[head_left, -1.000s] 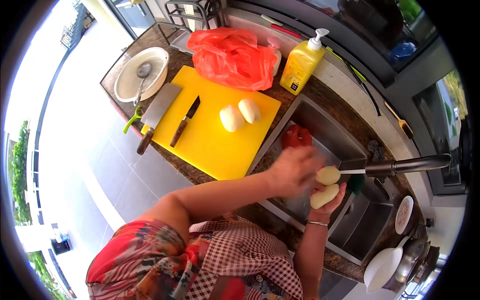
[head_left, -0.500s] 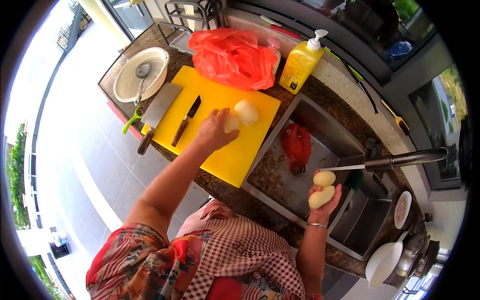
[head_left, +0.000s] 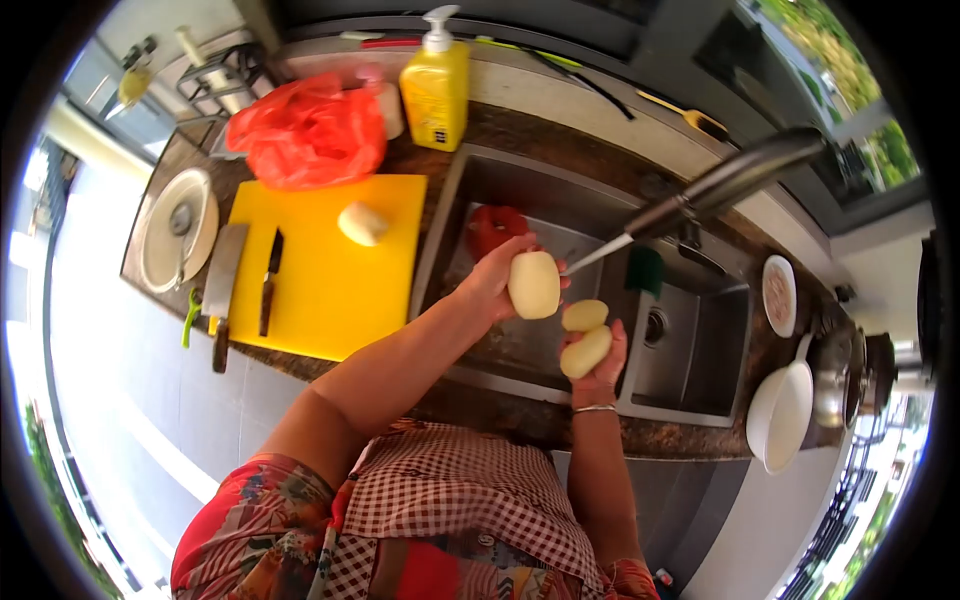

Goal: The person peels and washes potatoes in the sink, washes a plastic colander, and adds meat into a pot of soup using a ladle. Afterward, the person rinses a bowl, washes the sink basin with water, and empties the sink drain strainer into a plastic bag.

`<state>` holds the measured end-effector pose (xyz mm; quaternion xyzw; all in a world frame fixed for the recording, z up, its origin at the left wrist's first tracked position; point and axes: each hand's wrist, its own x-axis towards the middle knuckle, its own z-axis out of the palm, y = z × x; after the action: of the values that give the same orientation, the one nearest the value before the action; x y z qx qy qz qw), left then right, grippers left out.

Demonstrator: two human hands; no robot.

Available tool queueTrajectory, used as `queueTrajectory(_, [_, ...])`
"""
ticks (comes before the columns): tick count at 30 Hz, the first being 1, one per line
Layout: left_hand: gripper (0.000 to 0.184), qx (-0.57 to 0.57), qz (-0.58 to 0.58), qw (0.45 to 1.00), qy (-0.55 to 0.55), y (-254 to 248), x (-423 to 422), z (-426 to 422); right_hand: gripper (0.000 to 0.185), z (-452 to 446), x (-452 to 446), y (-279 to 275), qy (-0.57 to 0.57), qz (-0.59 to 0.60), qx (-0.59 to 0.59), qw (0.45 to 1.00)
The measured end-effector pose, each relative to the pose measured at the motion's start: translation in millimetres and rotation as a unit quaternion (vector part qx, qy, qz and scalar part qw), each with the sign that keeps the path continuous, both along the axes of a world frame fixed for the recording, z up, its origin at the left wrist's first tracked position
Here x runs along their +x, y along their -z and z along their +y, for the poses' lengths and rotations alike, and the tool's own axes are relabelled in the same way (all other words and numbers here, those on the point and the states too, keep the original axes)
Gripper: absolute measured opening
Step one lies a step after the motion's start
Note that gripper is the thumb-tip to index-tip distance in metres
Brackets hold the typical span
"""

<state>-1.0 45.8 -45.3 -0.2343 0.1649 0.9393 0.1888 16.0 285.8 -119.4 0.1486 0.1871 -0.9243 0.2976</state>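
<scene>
Over the large sink basin, my left hand (head_left: 490, 277) grips a big peeled potato (head_left: 535, 285) at the edge of the running water (head_left: 598, 254). Below and to its right, my right hand (head_left: 606, 362) is closed around two smaller peeled potatoes, one oval potato (head_left: 585, 316) and one longer potato (head_left: 585, 352). A further peeled potato (head_left: 361, 224) lies on the yellow cutting board (head_left: 340, 300). Also on the board are a small knife (head_left: 270, 280) and a cleaver (head_left: 225, 280), whose handle juts past the front edge. A red bag (head_left: 492, 228) in the sink is partly behind my left hand.
The faucet (head_left: 720, 185) reaches over the sink (head_left: 432, 260). A red plastic bag (head_left: 305, 135) and a yellow pump bottle (head_left: 436, 90) stand behind the board. A strainer bowl (head_left: 155, 235) sits at the left; a white pan (head_left: 780, 420) and small plate (head_left: 779, 295) at the right.
My left hand has lifted a potato off the cutting board and carried it right, over the sink to the water. My right hand still holds its two potatoes. The view has turned.
</scene>
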Motion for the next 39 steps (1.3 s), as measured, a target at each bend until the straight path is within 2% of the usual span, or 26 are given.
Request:
queueTrajectory(2, [0.044,0.023,-0.018,0.999,0.033,4,-26,24,0.057,5,3,2,0.008,-0.013,0.023,1.000])
queueTrajectory(3, [0.037,0.032,-0.032,0.998,0.033,1,-35,37,0.057,5,6,-3,0.015,-0.021,0.038,0.999])
queueTrajectory(4, [0.036,-0.029,0.012,0.998,0.049,6,-43,49,0.057,5,8,-4,0.021,-0.030,0.053,0.998])
queueTrajectory(6, [0.048,-0.148,0.105,0.980,0.079,10,-57,68,0.054,4,10,-5,0.025,-0.035,0.046,0.998])
queueTrajectory(7, [0.052,-0.190,0.075,0.974,0.102,10,-65,73,0.053,3,11,-8,0.024,-0.033,0.054,0.998])
queueTrajectory(8, [0.045,-0.249,0.070,0.961,0.096,10,-70,81,0.052,2,12,-9,0.022,-0.032,0.061,0.997])
queueTrajectory(10, [0.033,-0.197,0.069,0.975,0.082,27,-85,88,0.051,3,12,-5,0.014,-0.028,0.058,0.998])
queueTrajectory(11, [0.026,-0.133,0.081,0.985,0.070,33,-83,86,0.052,3,12,-2,0.012,-0.029,0.061,0.998])
queueTrajectory(14, [0.029,0.018,0.129,0.974,0.186,49,-88,66,0.053,5,12,11,0.005,-0.027,0.056,0.998])
queueTrajectory(17, [0.029,-0.077,0.011,0.991,0.108,-11,-72,75,0.053,2,13,3,0.014,-0.024,0.077,0.997])
queueTrajectory(19, [0.039,-0.210,0.091,0.965,0.129,17,-76,72,0.054,-1,9,-3,0.017,-0.019,0.092,0.995])
queueTrajectory(20, [0.044,-0.273,0.130,0.943,0.137,34,-78,70,0.055,-1,7,-3,0.014,-0.016,0.094,0.995])
queueTrajectory(22, [0.056,-0.524,0.240,0.804,0.148,35,-73,67,0.057,-5,0,-12,0.006,-0.015,0.106,0.994])
queueTrajectory(23, [0.061,-0.602,0.264,0.732,0.178,36,-70,66,0.059,-7,-5,-16,0.000,-0.015,0.115,0.993])
queueTrajectory(24, [0.066,-0.673,0.284,0.652,0.203,28,-65,66,0.060,-9,-9,-21,-0.007,-0.014,0.124,0.992])
queueTrajectory(25, [0.070,-0.710,0.280,0.593,0.255,-7,-56,70,0.067,-3,-14,-9,-0.052,0.024,0.108,0.993])
queueTrajectory(26, [0.074,-0.742,0.275,0.530,0.305,-28,-47,75,0.070,-10,-17,-14,-0.039,0.022,0.101,0.994])
queueTrajectory(27, [0.077,-0.797,0.323,0.459,0.223,-30,-34,82,0.073,-19,-18,-26,-0.028,0.020,0.093,0.995])
queueTrajectory(30, [0.078,-0.771,0.367,0.447,0.266,-51,-17,86,0.083,-28,-22,-24,-0.025,0.061,0.083,0.994])
queueTrajectory(31, [0.073,-0.765,0.410,0.431,0.247,-51,-11,81,0.085,-28,-20,-25,-0.027,0.063,0.097,0.993])
queueTrajectory(34, [0.066,-0.670,0.456,0.536,0.236,-44,-14,69,0.089,-33,-17,-13,-0.041,0.058,0.107,0.992])
queueTrajectory(37, [0.057,-0.657,0.452,0.581,0.164,-40,-14,58,0.090,-32,-12,-15,-0.113,0.077,0.085,0.987])
queueTrajectory(39, [0.052,-0.709,0.423,0.518,0.222,-44,-12,58,0.089,-34,-10,-23,-0.162,0.097,0.056,0.980])
